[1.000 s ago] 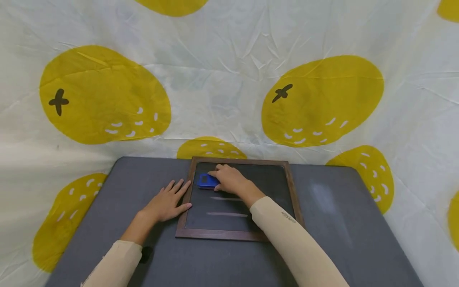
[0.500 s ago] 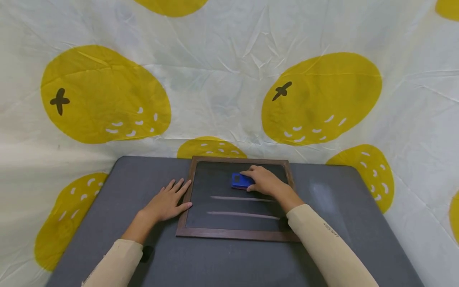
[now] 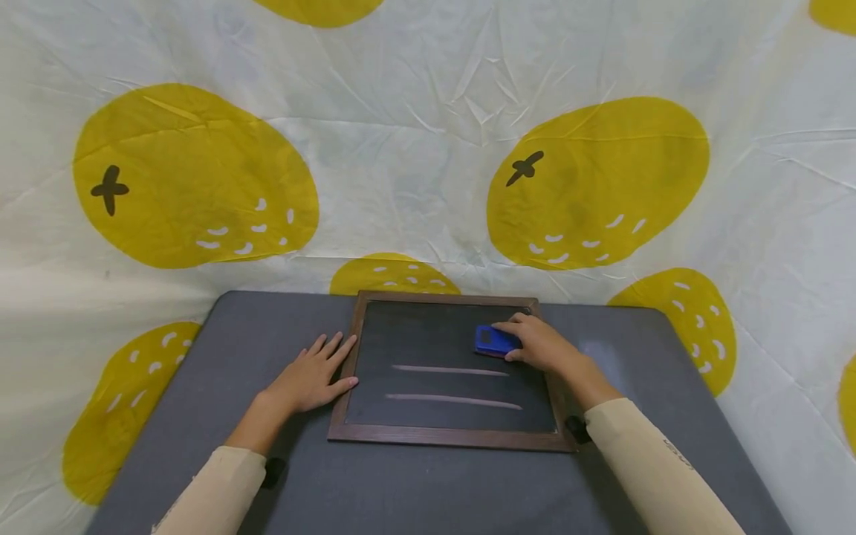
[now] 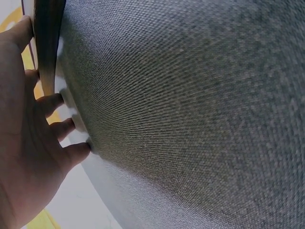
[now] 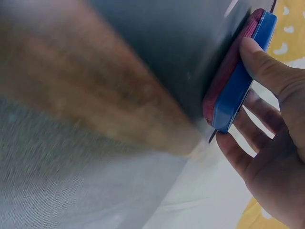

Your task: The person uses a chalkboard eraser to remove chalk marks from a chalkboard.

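Eraser [image 3: 490,340], blue with a reddish pad [image 5: 225,78], at the far right part of the chalkboard [image 3: 414,336], near the corner of the brown frame [image 3: 441,437]. Gripped by its edges in the right hand [image 3: 540,343], thumb along the near side, fingers along the far side, pad turned down to the dark surface. On that surface, closer to the person than the eraser, two pale pinkish streaks, nearly parallel, running left to right: the upper streak [image 3: 451,370] a little shorter than the lower streak [image 3: 455,402]. At the left side of the frame, the left hand [image 3: 307,383], wide open with fingers spread, holding nothing; thumb and forefinger touching the frame, the other fingers just beside it over the bench [image 3: 428,490]. Chalkboard lying flat at the far edge of the bench. On both arms, beige sleeves [image 3: 217,490]. Behind the bench, a creased white cloth [image 3: 401,171] printed with large yellow fruit shapes [image 3: 194,178], some with dark crosses and small white dashes.
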Tool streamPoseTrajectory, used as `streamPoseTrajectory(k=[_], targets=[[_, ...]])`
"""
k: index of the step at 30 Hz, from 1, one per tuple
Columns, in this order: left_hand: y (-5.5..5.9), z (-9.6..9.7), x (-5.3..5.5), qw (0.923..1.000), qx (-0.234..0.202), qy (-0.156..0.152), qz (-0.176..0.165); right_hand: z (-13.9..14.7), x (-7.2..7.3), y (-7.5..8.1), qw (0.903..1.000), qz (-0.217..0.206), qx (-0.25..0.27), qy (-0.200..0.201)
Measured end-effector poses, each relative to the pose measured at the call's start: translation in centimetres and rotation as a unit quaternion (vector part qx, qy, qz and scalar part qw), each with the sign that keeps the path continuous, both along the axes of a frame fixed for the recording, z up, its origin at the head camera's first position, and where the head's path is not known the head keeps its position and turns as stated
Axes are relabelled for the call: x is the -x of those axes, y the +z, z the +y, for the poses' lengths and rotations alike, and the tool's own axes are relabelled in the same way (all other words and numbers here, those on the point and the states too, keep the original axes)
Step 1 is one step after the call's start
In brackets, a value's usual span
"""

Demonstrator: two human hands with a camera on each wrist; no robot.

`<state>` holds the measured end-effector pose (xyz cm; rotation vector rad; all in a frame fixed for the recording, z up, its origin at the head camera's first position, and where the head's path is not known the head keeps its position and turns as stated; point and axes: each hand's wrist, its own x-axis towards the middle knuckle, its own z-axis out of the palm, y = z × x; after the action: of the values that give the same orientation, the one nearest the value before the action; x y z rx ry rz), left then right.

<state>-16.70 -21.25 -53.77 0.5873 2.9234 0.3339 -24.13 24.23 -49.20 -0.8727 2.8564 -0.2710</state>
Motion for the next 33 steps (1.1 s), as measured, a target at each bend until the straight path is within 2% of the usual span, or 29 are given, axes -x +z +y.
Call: streamPoseTrajectory(k=[4, 15, 24, 33], targets=[[0.0, 0.0, 0.1, 1.0, -0.001, -0.003, 0.001, 0.8, -0.1, 0.0, 0.9999, -0.001, -0.003, -0.01], [0.0, 0.0, 0.2, 1.0, -0.004, 0.003, -0.008, 1.0, -0.8, 0.5, 0.9999, -0.002, -0.015, -0.001], [0.0, -0.1, 0.1, 0.9999, -0.006, 0.001, -0.009, 1.6, -3.4, 0.2, 0.9987, 0.031, -0.004, 0.04], [0.2, -0.2, 0.0, 1.0, -0.005, -0.002, -0.005, 2.1, -5.8, -0.1, 0.9983, 0.032, 0.001, 0.05]])
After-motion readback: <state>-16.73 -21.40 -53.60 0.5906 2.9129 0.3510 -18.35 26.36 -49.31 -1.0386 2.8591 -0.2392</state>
